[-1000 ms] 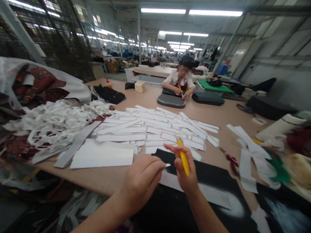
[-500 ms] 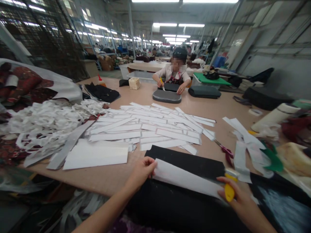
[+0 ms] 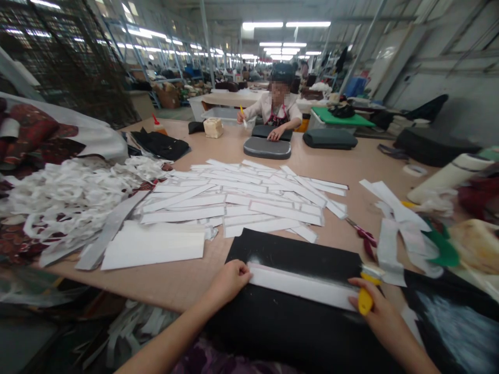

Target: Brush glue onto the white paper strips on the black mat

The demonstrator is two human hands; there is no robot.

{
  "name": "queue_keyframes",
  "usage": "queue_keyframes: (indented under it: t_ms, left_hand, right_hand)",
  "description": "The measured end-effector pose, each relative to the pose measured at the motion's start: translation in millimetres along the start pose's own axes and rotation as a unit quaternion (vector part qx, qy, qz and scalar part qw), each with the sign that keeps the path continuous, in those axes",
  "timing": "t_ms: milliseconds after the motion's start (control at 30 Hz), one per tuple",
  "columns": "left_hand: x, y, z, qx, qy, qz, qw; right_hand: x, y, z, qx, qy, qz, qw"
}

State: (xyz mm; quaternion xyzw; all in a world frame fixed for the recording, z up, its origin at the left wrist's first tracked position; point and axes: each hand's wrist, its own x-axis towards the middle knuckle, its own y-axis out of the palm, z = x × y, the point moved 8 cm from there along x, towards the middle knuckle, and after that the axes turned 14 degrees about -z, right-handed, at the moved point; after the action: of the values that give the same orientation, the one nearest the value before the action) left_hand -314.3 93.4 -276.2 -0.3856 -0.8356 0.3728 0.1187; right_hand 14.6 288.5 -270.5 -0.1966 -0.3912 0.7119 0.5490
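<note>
A long white strip [image 3: 300, 286] lies across a black sheet [image 3: 288, 324] at the front of the table. My left hand [image 3: 231, 280] is closed, its thumb and fingers pinching the strip's left end. In my right hand [image 3: 374, 309] is a brush [image 3: 366, 298] with a yellow handle, its bristles pointing up and away from me. The fingertips of that hand also touch the strip's right end. Beyond my hands, a pile of white strips [image 3: 234, 200] with greyish edges is spread over the table. White sheets [image 3: 156, 246] lie to the left of the black sheet.
Red-handled scissors [image 3: 364, 239] lie right of the pile, near loose white pieces [image 3: 390, 249]. White scraps [image 3: 78, 197] heap up on the left. Across the table [image 3: 218, 150], a person [image 3: 278, 106] holds a yellow brush beside a grey padded piece [image 3: 267, 148].
The white strip has tipped flatter onto the black sheet, with both hands still at its ends. The person opposite has lifted their brush away to the left and moved the other hand leftward.
</note>
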Motion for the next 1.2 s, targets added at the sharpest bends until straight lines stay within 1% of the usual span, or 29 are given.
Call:
queue_keyframes:
  t_ms: [167,267,400,567,700,767,800,867,900,933,967,1000,1033,1100,1133,1167,1200]
  left_hand:
    - [-2.6,2.6,-5.4,0.037,0.023,-0.002,0.999]
    - [-4.6,5.4,-6.1,0.05,0.043,-0.005,0.998]
    - [-1.7,11.5,4.0,0.08,0.063,-0.004,0.995]
    - [1.2,16.6,11.5,0.091,0.073,0.011,0.993]
    - [0.9,15.5,9.8,0.108,0.075,0.013,0.991]
    - [-0.8,14.0,5.3,0.123,0.094,0.005,0.988]
    - [-2.3,11.9,1.7,0.135,0.111,-0.01,0.985]
    - [-8.1,4.9,-11.2,0.158,0.173,-0.067,0.97]
    - [-13.8,0.9,-21.2,0.164,0.222,-0.106,0.955]
    - [-22.0,-2.0,-32.7,0.162,0.28,-0.145,0.935]
    - [-32.4,-2.8,-44.3,0.154,0.343,-0.175,0.91]
    - [-43.7,-1.1,-54.2,0.143,0.403,-0.191,0.884]
    - [-54.3,2.9,-61.6,0.134,0.452,-0.196,0.86]
    - [-69.5,13.7,-68.5,0.137,0.512,-0.19,0.826]
    - [-73.7,19.3,-68.9,0.148,0.526,-0.186,0.817]
    - [-76.2,23.8,-68.2,0.159,0.535,-0.185,0.809]
    - [-77.7,27.2,-67.0,0.169,0.541,-0.187,0.802]
  right_hand:
    - [-5.6,1.6,7.7,-0.03,0.035,0.013,0.999]
    - [-13.2,-2.9,17.7,-0.046,0.03,-0.016,0.998]
    - [-19.7,-5.9,25.6,-0.052,0.004,-0.066,0.996]
    - [-21.5,-3.4,26.5,-0.095,-0.004,-0.08,0.992]
    - [-21.6,1.0,31.5,-0.14,-0.037,-0.081,0.986]
    - [-22.1,1.8,35.6,-0.193,-0.072,-0.083,0.975]
    - [-22.6,1.0,38.6,-0.23,-0.092,-0.085,0.965]
    - [-24.0,-3.5,48.8,-0.305,-0.134,-0.099,0.938]
    - [-25.4,-7.0,57.5,-0.329,-0.155,-0.11,0.925]
    - [-27.5,-10.3,69.4,-0.332,-0.18,-0.122,0.918]
    - [-30.7,-12.4,84.7,-0.311,-0.209,-0.128,0.918]
    - [-35.0,-12.6,102.5,-0.267,-0.239,-0.124,0.925]
    - [-40.0,-11.2,121.6,-0.207,-0.267,-0.11,0.935]
    - [-48.5,-4.6,156.6,-0.071,-0.294,-0.071,0.95]
    - [-49.4,-0.4,167.8,-0.009,-0.283,-0.056,0.958]
    - [-47.0,3.8,172.2,0.042,-0.253,-0.048,0.965]
    - [-42.0,7.7,169.1,0.08,-0.211,-0.046,0.973]
